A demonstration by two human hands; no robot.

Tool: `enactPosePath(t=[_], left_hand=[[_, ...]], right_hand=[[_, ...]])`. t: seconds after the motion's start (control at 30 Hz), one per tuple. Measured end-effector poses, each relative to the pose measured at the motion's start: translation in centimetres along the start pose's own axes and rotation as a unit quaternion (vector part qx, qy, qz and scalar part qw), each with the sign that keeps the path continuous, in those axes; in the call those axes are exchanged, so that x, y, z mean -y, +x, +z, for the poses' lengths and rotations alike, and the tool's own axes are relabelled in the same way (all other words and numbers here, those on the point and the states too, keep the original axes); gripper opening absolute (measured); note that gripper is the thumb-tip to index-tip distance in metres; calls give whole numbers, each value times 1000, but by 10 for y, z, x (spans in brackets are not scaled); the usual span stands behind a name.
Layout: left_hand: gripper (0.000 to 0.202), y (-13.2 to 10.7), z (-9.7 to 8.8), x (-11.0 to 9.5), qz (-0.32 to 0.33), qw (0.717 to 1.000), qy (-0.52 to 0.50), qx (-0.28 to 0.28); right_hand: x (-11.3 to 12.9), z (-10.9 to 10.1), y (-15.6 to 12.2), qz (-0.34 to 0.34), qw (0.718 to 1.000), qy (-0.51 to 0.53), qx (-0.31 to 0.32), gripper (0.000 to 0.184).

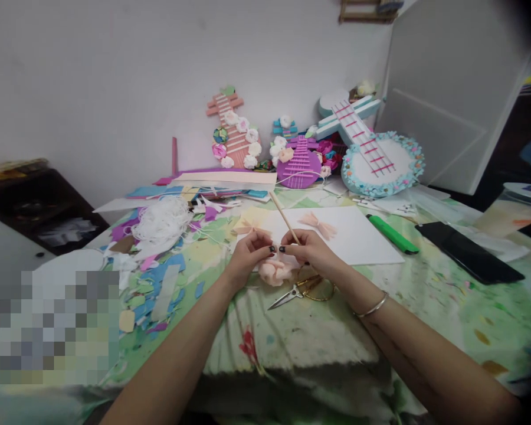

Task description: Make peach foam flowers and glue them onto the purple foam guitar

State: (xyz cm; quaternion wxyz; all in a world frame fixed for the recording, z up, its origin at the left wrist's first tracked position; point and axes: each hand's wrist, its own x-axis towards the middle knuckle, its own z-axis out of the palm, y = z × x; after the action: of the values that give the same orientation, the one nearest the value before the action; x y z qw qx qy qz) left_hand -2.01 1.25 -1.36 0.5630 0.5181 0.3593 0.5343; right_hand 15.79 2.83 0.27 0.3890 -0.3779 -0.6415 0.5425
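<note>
Where a peach paper flower (275, 273) sits just behind the scissors (295, 291), the left hand (250, 255) closes thumb to forefinger, seemingly pinching its upper edge; the right hand (310, 249) curls its fingers around a wooden stick (283, 213). A white sheet (365, 239) lies just beyond.

head view | worn on head | forward, down | near table (323, 339)

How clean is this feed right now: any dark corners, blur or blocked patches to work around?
Head view: the right edge is dark, heaviest at the upper corner. Same view: blocky pixelation hides part of the lower left. Same view: the scissors read clearly, but fine folds in the peach flower by the fingers look soft.
</note>
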Motion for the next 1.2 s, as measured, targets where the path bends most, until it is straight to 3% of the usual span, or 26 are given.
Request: enactPosePath(t=[0.2,0.47,0.73,1.2], left_hand=[[36,-2,3,-3,-23,999,-36,28],[36,-3,4,-7,-18,998,-68,3],[31,-1,0,1,19,1000,-14,-7],[46,-1,3,-3,0,999,-35,-31]], right_hand=[[-5,0,1,-6,999,30,24,21],[-8,-1,2,-27,999,22,10,23],[-1,-2,-2,-3,999,-3,32,32],[-6,-4,2,-9,999,-30,-9,30]])
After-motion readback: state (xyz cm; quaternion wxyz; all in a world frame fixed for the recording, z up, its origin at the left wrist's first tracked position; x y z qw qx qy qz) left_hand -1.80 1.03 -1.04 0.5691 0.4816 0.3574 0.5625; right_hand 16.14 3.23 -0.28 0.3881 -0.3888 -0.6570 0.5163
